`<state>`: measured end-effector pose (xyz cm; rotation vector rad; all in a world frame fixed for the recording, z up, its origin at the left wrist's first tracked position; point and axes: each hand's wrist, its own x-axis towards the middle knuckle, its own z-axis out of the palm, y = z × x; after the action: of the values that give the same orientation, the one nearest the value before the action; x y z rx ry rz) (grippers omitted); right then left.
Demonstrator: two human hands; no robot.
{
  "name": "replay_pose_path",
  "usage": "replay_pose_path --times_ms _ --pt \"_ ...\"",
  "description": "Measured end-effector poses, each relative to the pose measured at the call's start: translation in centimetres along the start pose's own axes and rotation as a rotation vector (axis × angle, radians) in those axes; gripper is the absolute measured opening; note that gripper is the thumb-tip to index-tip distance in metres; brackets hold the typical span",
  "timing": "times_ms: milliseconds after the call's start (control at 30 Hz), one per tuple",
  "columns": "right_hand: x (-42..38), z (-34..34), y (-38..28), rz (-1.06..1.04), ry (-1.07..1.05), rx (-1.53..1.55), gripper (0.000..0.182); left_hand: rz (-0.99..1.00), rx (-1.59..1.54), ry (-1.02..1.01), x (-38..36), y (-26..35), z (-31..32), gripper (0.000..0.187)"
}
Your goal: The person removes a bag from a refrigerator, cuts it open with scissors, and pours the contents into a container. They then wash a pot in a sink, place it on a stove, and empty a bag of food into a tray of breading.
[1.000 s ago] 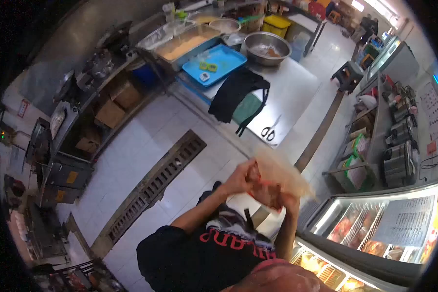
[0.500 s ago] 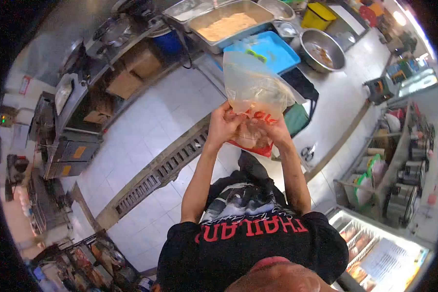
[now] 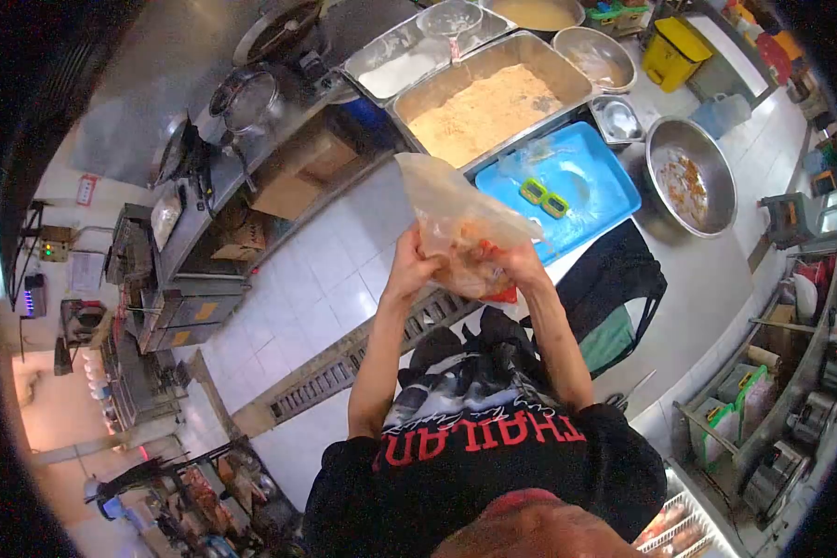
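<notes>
A cloudy plastic bag (image 3: 456,205) with red print hangs between my two hands. Something pale and reddish, perhaps raw meat, shows through its lower part, but I cannot make out exactly what. My left hand (image 3: 410,267) is closed on the bag's left side, and my right hand (image 3: 521,266) grips the right side. Beyond the bag lies a blue tray (image 3: 595,181) with a green-and-black object (image 3: 544,198) in it. Behind that, a deep steel pan (image 3: 418,139) holds a tan, flour-like powder.
A large steel bowl (image 3: 656,153) with orange-brown residue stands right of the tray. Black cloth (image 3: 614,270) and scissors (image 3: 631,389) lie on the counter nearer me. A yellow bin (image 3: 674,54) is at the back. A floor drain (image 3: 316,391) runs along the left.
My view has swung so the pans, tray and bowl show more fully and appear lower. The bag, still in both hands, has tilted, its upper end leaning left.
</notes>
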<state>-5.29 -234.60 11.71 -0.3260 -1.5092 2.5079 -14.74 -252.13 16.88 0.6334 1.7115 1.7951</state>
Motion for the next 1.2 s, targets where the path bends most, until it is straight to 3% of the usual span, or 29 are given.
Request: replay_pose_path --times_ms 33,67,167,200,300,367,433,600,700,733,800,900,933,1033,1067,1167,1200 --pt "1.3 -0.6 -0.3 0.109 -0.018 0.027 0.058 0.008 0.027 0.056 1.2 1.0 0.7 0.051" --pt "2.8 -0.6 0.1 -0.081 0.002 0.052 0.054 0.027 0.057 0.105 3.0 1.6 1.0 0.050" --pt "5.6 -1.2 -0.7 -0.124 0.088 0.115 0.051 0.062 0.647 0.188 5.6 1.1 1.4 0.046" --pt "6.3 -1.4 -0.5 -0.074 0.111 0.126 0.046 0.103 0.621 0.215 6.5 0.8 1.9 0.047" --pt "8.8 -2.0 -0.4 -0.009 0.187 0.126 0.032 0.062 0.747 0.033 9.1 1.2 1.9 0.049" --pt "9.9 -2.2 -1.0 -0.052 0.248 0.085 0.025 0.055 0.689 -0.036 11.7 -0.2 0.9 0.049" --pt "11.6 -4.0 -0.8 0.063 0.279 0.013 0.021 0.010 0.583 -0.089 14.4 -1.6 0.3 0.044" --pt "15.0 -4.4 -1.9 0.058 0.459 0.057 0.030 -0.078 0.269 -0.201 20.6 -3.9 -1.1 0.025" --pt "17.2 -5.6 1.8 0.045 0.563 -0.179 0.029 0.013 0.316 -0.243 24.2 -5.4 -2.6 0.018" --pt "17.6 -2.5 -1.8 0.029 0.583 -0.032 0.023 0.046 0.384 -0.296 25.7 -4.8 -2.7 0.020" --pt "19.3 -2.8 -0.6 0.033 0.639 -0.120 0.020 0.079 0.526 -0.384 26.7 -4.0 -3.5 0.027" --pt "20.7 -2.1 -0.5 -0.018 0.715 -0.189 0.014 0.779 1.005 -0.412 28.2 -7.3 -4.8 0.027" --pt "21.2 -1.8 -0.9 -0.019 0.745 -0.237 0.013 0.531 0.650 -0.399 29.0 -6.1 -4.4 0.026" --pt "22.0 -0.7 -3.1 0.007 0.845 -0.423 0.015 -0.387 0.319 -0.639 30.7 -3.2 -5.1 0.029" --pt "22.4 -0.3 -3.7 -0.009 0.865 -0.435 0.016 -0.460 0.210 -0.640 31.3 -3.8 -5.0 0.024" --pt "23.2 1.0 -5.4 -0.030 0.873 -0.516 0.015 -0.328 -0.511 -0.480 31.0 -9.8 -4.4 0.019" --pt "23.5 1.1 -5.6 -0.022 0.885 -0.545 0.015 -0.278 -0.469 -0.485 31.4 -9.4 -4.4 0.011"
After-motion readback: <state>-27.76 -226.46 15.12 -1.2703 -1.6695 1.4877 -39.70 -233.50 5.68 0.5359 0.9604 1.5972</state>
